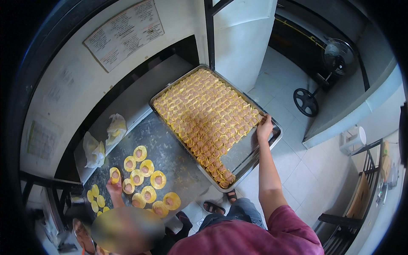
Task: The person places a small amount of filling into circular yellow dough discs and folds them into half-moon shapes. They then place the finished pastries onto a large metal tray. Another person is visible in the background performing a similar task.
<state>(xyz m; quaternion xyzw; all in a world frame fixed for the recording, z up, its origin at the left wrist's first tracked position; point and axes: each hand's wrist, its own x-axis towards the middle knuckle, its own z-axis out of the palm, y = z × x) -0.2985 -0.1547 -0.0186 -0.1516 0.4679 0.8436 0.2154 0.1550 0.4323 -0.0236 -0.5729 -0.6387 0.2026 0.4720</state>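
Observation:
A large metal tray [239,163] stands tilted across the table corner. Rows of open-topped dumplings [206,106] with yellow wrappers and pinkish filling cover most of it; bare metal shows at the near right. My right hand [264,128] reaches over the tray's right side, beside the end of a dumpling row and close to the rim. Its fingers are drawn together, and whatever they pinch is hidden. My left hand is out of sight. At the lower left a co-worker's hand [115,187] holds a round yellow wrapper [114,174] with filling on it.
Several filled wrappers [148,194] and plain wrappers [100,201] lie on the dark, floury table [176,163]. Plastic bags [93,149] sit along its back edge. A blurred co-worker [127,231] is close on my left. A standing fan [338,57] is at the far right.

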